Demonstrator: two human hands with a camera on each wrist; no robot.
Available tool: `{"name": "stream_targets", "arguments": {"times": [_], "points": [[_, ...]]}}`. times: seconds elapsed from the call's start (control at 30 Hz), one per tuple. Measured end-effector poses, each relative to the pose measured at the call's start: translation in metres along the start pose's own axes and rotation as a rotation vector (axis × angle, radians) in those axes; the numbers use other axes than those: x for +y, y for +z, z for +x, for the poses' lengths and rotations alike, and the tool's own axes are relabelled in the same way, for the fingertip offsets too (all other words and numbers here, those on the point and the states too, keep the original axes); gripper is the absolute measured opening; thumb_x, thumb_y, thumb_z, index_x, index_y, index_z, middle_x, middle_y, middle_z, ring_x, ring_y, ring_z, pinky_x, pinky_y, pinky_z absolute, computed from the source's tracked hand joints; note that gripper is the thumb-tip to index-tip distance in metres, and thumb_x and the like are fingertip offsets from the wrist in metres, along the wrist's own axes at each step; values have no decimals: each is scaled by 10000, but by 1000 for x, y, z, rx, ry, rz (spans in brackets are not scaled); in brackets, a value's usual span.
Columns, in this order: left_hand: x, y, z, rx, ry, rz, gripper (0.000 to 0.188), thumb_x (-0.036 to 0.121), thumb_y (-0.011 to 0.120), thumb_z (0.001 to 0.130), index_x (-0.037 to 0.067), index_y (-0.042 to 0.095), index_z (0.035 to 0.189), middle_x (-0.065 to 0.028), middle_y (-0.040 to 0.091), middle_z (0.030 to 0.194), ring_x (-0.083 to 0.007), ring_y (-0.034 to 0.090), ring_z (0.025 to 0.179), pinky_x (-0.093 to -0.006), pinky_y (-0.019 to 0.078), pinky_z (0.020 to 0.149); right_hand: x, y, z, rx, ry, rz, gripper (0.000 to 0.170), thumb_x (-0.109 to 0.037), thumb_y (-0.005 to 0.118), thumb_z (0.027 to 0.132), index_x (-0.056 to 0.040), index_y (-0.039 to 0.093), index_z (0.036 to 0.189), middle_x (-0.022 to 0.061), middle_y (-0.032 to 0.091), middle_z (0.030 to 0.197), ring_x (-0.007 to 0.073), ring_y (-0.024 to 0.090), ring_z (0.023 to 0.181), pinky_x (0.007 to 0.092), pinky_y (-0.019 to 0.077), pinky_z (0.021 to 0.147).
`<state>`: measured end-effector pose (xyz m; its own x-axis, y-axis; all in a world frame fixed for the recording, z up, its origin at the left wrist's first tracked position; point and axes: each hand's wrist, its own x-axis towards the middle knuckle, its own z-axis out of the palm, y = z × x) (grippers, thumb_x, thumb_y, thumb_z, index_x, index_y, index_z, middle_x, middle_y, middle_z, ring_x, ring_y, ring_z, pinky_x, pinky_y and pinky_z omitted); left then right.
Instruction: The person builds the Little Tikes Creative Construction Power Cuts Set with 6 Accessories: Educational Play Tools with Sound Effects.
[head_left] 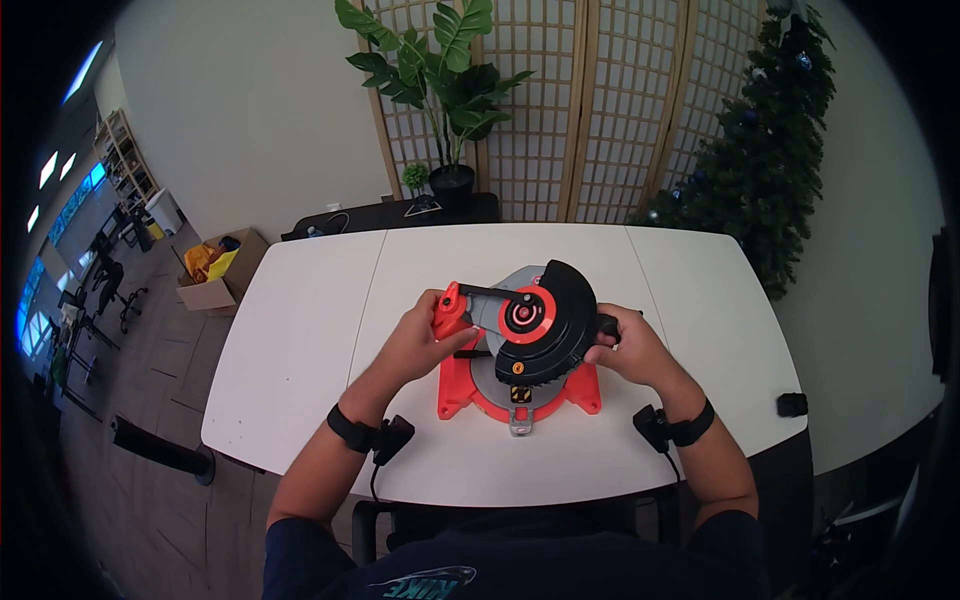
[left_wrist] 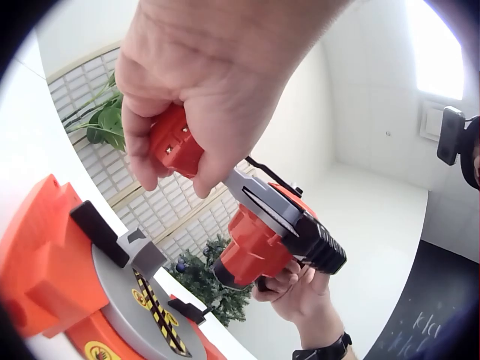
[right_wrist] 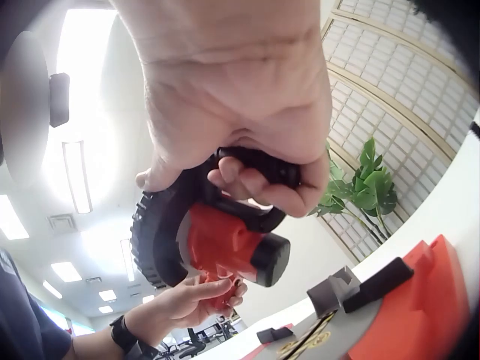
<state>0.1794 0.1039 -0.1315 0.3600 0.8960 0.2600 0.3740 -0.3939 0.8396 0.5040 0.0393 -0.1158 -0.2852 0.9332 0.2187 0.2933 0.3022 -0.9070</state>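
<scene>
A toy miter saw is in two parts in front of me. Its saw head (head_left: 560, 325), with a black blade guard and red motor housing, is held up above the red base (head_left: 452, 388) and apart from it. My left hand (head_left: 420, 338) grips the red hinge end (left_wrist: 176, 141) of the grey arm, fingers and thumb curled round it. At the other side my right hand (head_left: 640, 350) holds the black loop handle (right_wrist: 262, 169), fingers curled through it. The base lies on the table, its grey turntable (left_wrist: 112, 274) carrying black fences and a yellow-black striped slot.
Both parts are over a white table (head_left: 290, 330). A small black object (head_left: 791, 404) lies near its right edge. Behind stand a potted plant (head_left: 452, 180), a lattice screen (head_left: 540, 120) and a decorated tree (head_left: 740, 160). An open cardboard box (head_left: 238, 275) is on the floor.
</scene>
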Motion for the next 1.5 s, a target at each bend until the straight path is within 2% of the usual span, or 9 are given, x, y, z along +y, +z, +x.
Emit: {"name": "stream_targets", "arguments": {"times": [0.13, 0.2, 0.23, 0.3, 0.83, 1.07, 1.3, 1.37, 1.5], "points": [[13, -19, 4, -168, -29, 154, 516, 348, 797, 870, -6, 573, 1171, -152, 705, 916, -238, 700, 835, -353, 537, 759, 0, -8, -1, 11, -79, -8, 608, -524, 840, 798, 1, 639, 1028, -55, 497, 753, 42, 421, 694, 232, 393, 611], [9, -21, 4, -237, -10, 215, 511, 382, 792, 869, 3, 590, 1144, -148, 706, 892, -242, 698, 812, -356, 533, 737, 7, -9, -1, 48, -85, 57, 746, -717, 726, 795, 0, 621, 969, -52, 473, 715, 51, 416, 668, 234, 377, 589], [6, -19, 4, -238, -14, 245, 505, 399, 790, 864, 8, 597, 1119, -148, 704, 868, -255, 696, 788, -360, 528, 720, 6, -10, -1, 49, -85, 56, 746, -717, 726, 795, 0, 621, 969, -52, 473, 715, 51, 416, 668, 234, 377, 589], [6, -18, 4, -239, -19, 275, 500, 415, 787, 859, 13, 604, 1095, -147, 702, 844, -268, 693, 764, -363, 523, 704, 0, -11, -3, 51, -103, -53, 849, -840, 588, 793, 2, 587, 902, -30, 472, 676, 67, 425, 649, 244, 368, 568], [20, 9, 9, -84, -97, 264, 420, 391, 709, 901, -22, 639, 916, -161, 690, 711, -307, 699, 654, -379, 529, 624, -43, 7, -2, 172, -161, -220, 851, -847, 600, 787, -3, 492, 768, 25, 452, 618, 95, 446, 605, 268, 385, 541], [4, 16, 15, -76, -231, 203, 436, 399, 694, 892, -33, 642, 920, -179, 697, 743, -297, 705, 690, -388, 536, 653, -46, 14, -1, 165, -157, -337, 819, -778, 652, 802, 37, 572, 820, 129, 575, 676, 238, 590, 628, 341, 468, 593], [-7, 5, 30, -148, -114, 283, 420, 379, 732, 877, -27, 660, 952, -173, 706, 777, -298, 695, 702, -393, 531, 664, -66, 16, 0, 164, -199, -530, 661, -580, 829, 747, 36, 616, 860, 148, 606, 719, 291, 614, 652, 376, 499, 647], [7, -1, 31, -218, -83, 305, 280, 244, 755, 863, -9, 670, 947, -124, 697, 761, -224, 664, 691, -355, 511, 674, -71, 10, 4, 161, -182, -538, 660, -581, 837, 733, 29, 615, 850, 142, 598, 710, 283, 607, 645, 374, 495, 639], [11, 1, 34, -240, -23, 299, 309, 268, 779, 856, -4, 674, 957, -125, 707, 782, -220, 674, 709, -349, 511, 671, -71, 3, 10, 169, -201, -563, 664, -598, 851, 700, 10, 603, 803, 117, 572, 684, 248, 573, 612, 355, 468, 594]]}}
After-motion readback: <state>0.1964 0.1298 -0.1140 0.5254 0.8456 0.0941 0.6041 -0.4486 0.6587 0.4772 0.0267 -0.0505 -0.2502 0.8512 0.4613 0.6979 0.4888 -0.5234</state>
